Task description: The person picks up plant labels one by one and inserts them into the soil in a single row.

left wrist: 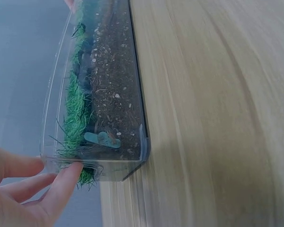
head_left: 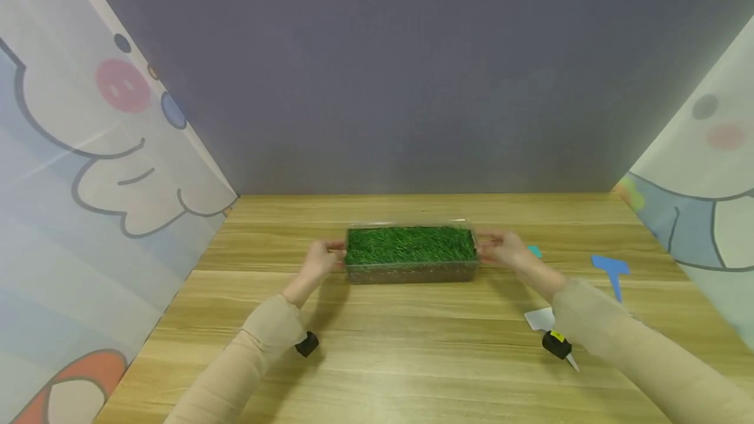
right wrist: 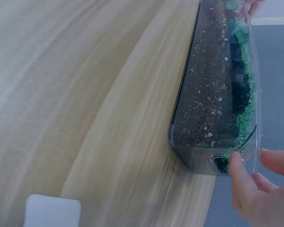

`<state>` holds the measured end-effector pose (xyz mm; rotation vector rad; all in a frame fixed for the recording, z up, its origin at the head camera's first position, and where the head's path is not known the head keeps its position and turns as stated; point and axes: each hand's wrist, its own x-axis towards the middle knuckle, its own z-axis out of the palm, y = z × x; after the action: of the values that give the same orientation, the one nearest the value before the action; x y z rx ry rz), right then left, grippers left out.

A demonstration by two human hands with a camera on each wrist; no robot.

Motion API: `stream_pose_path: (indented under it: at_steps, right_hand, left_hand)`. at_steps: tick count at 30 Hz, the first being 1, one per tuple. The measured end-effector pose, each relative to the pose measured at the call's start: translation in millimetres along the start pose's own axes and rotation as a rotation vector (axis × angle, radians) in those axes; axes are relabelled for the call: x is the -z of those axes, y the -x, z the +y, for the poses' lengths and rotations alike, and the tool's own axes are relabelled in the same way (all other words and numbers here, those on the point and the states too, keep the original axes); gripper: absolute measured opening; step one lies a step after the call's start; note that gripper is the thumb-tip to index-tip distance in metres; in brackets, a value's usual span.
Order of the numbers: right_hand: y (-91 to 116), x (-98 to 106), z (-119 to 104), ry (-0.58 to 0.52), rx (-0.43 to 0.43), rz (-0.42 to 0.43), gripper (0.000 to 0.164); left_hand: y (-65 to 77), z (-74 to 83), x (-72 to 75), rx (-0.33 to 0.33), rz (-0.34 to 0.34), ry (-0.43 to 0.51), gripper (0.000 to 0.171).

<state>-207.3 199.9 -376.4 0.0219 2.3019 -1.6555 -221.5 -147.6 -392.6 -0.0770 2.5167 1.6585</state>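
A clear plastic planter box [head_left: 412, 273] stands on the wooden table, filled with dark, speckled soil [right wrist: 203, 99] and topped with green grass [head_left: 406, 244]. My left hand [head_left: 321, 259] holds its left end, thumb and fingers at the rim in the left wrist view. At the opposite end my right hand [head_left: 503, 250] grips the rim, with fingertips beside a small opening [right wrist: 221, 164] in the end wall. A pale teal strip [left wrist: 102, 140] shows against the soil near the left end. The box's far side is mostly hidden by the grass.
To the right lie a blue T-shaped plant label [head_left: 611, 268] and a white label [head_left: 539, 318], the latter partly under my right forearm. A teal piece [head_left: 534, 250] peeks out behind my right wrist. A grey panel [head_left: 412, 84] rises at the table's back edge, with printed cloths [head_left: 53, 214] at both sides.
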Motion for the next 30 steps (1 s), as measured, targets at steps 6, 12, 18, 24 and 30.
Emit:
stream_pose_path:
  at_steps: [6,12,18,24,30]
  right_hand:
    - [2,-1,2,0.012,0.007,0.009,0.05]
    - [1,-1,4,0.013,0.005,0.01,0.051]
    - [0,2,6,0.02,0.001,0.012,0.051]
    - [2,2,7,0.037,0.014,0.003,0.052]
    - [1,1,6,0.035,0.033,0.004,0.051]
  left_hand:
    - [2.1,3.5,-1.2,-0.004,0.001,0.011,0.033]
    - [-19.9,-27.5,0.0,-0.114,-0.02,0.083,0.031]
    - [-47.8,-59.7,-3.5,-0.124,-0.024,0.101,0.031]
    - [-5.0,-3.4,-3.9,-0.019,-0.009,0.04,0.033]
    - [5.2,7.4,-0.8,-0.016,-0.014,0.047,0.033]
